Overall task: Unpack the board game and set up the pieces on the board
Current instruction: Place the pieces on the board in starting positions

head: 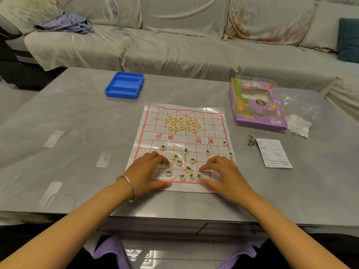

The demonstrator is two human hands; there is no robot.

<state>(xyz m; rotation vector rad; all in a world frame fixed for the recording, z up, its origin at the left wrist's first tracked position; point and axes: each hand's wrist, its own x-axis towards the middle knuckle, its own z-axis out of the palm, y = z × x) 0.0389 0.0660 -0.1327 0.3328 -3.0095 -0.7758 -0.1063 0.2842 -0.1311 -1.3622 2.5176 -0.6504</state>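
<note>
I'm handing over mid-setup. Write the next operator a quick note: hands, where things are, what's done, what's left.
Left hand: open, fingers touching one cream round disc.
Right hand: open, fingers spread on the white paper board with red grid.
Done: board laid flat, blue plastic tray empty, some black-lettered discs spaced along a row.
To do: place the loose black ones near the hands, then the heap of red-lettered discs on the far half.

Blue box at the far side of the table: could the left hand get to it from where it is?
Probably yes. Bare table lies between the left hand and the blue box; nothing blocks it, though it looks a long stretch.
</note>
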